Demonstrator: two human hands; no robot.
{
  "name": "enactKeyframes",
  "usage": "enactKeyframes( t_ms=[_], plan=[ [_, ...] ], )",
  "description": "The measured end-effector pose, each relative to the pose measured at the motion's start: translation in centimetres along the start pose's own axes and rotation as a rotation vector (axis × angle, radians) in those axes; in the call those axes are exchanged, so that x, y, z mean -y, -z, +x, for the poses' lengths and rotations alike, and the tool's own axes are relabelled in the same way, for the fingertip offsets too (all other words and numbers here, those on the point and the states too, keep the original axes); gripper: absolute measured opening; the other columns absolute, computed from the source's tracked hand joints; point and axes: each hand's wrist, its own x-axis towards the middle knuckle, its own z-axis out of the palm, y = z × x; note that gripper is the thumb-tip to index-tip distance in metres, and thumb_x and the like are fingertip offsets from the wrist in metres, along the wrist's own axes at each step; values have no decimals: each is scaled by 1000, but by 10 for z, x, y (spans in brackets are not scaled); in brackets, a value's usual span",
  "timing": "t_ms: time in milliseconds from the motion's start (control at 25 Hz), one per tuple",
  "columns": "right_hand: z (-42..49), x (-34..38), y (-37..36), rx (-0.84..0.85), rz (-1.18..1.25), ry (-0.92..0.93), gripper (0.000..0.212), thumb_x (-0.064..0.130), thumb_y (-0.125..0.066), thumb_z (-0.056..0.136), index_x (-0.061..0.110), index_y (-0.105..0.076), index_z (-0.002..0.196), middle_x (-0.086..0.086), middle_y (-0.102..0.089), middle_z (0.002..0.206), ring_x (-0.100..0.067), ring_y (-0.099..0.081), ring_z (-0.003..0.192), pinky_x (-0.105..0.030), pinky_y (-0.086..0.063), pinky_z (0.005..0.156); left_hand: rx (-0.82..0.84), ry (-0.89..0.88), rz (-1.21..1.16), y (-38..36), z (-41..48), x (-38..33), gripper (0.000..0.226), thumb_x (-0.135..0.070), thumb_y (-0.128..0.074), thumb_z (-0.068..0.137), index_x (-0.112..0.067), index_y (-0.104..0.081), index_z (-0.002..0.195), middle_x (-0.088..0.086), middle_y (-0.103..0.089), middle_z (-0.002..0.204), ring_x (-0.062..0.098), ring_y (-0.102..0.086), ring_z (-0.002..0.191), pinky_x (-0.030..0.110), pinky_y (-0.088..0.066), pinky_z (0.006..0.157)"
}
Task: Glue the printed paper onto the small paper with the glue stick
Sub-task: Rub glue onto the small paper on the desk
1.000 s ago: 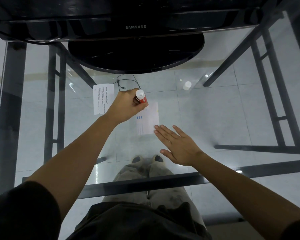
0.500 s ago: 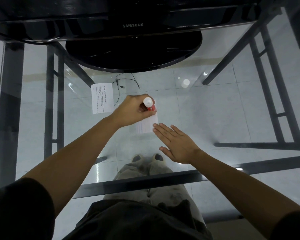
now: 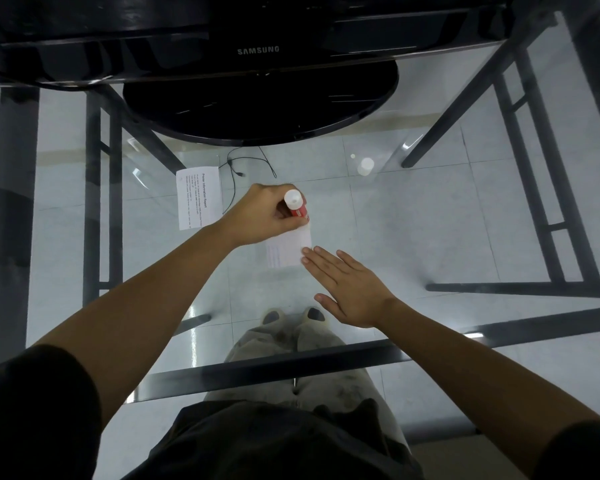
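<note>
My left hand (image 3: pixel 264 216) grips a red glue stick with a white end (image 3: pixel 296 203), its lower tip pressed on the far part of a small white paper (image 3: pixel 286 251) lying on the glass table. My right hand (image 3: pixel 347 287) lies flat and open, fingertips resting on that paper's right near edge. The printed paper headed "Printer Information Report" (image 3: pixel 198 197) lies flat on the glass to the left, apart from both hands.
A black Samsung monitor (image 3: pixel 257 50) on a round stand (image 3: pixel 260 109) fills the far side. A white glue cap (image 3: pixel 365 167) stands on the glass at the far right. The table (image 3: pixel 430 220) is transparent; black frame bars, a cable and my feet show below.
My left hand has drawn the glue stick nearer and a little rightward across the small paper, covering more of it. My right hand has stayed on the paper's edge.
</note>
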Motion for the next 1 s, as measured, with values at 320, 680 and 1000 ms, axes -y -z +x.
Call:
enactKeyframes(
  t_ms=[320, 680, 1000],
  plan=[
    [-1, -1, -1, -19, 1, 5, 65, 54, -6, 93, 19, 0, 147, 5, 9, 152, -13, 11, 140, -36, 9, 112, -43, 20, -40, 4, 4, -2, 23, -30, -72, 78, -20, -63, 97, -8, -67, 88, 1, -60, 76, 4, -43, 66],
    [-1, -1, -2, -24, -5, 11, 64, 53, -7, 93, 19, -1, 147, 4, 8, 152, -14, 10, 141, -36, 8, 112, 17, -26, 9, 2, -2, -3, 23, -30, -73, 76, -19, -64, 94, -4, -69, 85, 5, -61, 74, 8, -44, 67],
    [-2, 0, -1, -28, -9, 9, 65, 54, -6, 92, 20, 1, 147, 5, 9, 152, -14, 12, 140, -36, 10, 112, -96, -30, -53, -1, -17, 2, 22, -27, -73, 78, -19, -64, 96, -7, -66, 87, 1, -61, 73, 7, -47, 69]
  ],
)
